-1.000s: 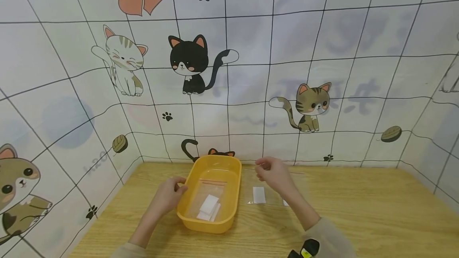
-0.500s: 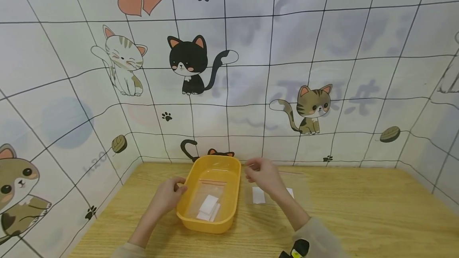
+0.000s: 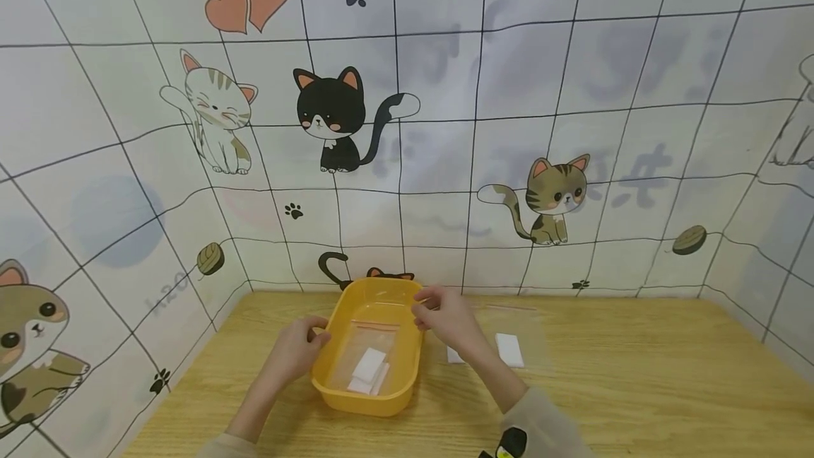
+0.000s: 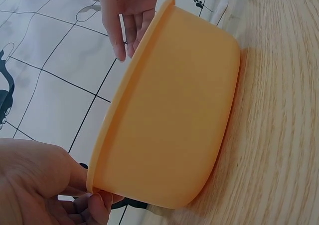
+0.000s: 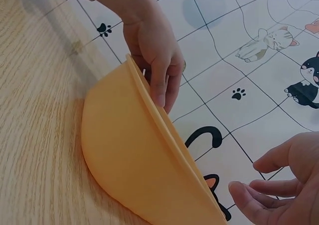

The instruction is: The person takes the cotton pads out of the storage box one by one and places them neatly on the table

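A yellow plastic tub [image 3: 365, 401] stands on the wooden table. My left hand [image 3: 297, 350] grips its left rim, with fingers and thumb around the edge in the left wrist view. Just above the right rim hovers my right hand [image 3: 450, 321]. In the right wrist view the right hand [image 5: 284, 182] has loosely bent fingers, nothing between them, apart from the tub. Inside the tub lies a clear zip bag [image 3: 375, 338] with several white rectangular pieces [image 3: 369, 365]. Another clear zip bag [image 3: 534, 334], holding white rectangles [image 3: 509, 350], lies flat to the right, partly hidden by the right forearm.
The wooden table [image 3: 636, 380] extends to the right of the bags. Behind it hangs a white gridded cloth [image 3: 439, 154] printed with cartoon cats, close to the tub's far end. A black device [image 3: 511, 442] sits on the right sleeve.
My right hand has moved left, from above the flat zip bag to the tub's right rim, uncovering a white rectangle. The left hand keeps its hold on the tub.
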A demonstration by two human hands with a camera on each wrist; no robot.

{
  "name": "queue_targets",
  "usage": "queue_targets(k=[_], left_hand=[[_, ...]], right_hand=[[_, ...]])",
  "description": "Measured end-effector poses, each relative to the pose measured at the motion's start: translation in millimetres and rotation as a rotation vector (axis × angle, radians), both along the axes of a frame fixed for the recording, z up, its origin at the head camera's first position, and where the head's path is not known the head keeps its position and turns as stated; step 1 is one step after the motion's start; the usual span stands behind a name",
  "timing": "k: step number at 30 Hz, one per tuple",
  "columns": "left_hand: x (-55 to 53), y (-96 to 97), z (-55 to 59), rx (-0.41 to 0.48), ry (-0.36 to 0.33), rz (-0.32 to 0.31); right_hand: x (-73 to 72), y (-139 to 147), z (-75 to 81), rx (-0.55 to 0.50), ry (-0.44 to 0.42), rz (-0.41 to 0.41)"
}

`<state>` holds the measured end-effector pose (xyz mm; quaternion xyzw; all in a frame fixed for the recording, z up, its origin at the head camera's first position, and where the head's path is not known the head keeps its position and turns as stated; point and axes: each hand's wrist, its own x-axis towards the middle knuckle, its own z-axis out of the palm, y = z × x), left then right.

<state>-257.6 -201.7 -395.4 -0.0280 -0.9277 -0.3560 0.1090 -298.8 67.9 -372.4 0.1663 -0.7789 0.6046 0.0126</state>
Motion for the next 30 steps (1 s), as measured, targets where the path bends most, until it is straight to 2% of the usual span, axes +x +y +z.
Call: queue_targets(k=[12,22,25,30], left_hand=[[-0.6,-1.1,-2.3,0.013,-0.009,0.001],[1.1,-1.2,-0.9,0.002,-0.019,0.002],[1.5,-1.3,-1.0,0.007,-0.023,-0.002],[2.1,-2.1,-1.0,0.002,-0.012,-0.007]], right_hand=[[7.8,-14,1.0,-0.014,-0.036,0.082],[13.1,-32,-4.8,0.078,-0.117,0.142],[14.7,-35,-7.4,0.113,-0.126,0.148],[15.8,-42,-10.1,0.154,-0.124,0.113]])
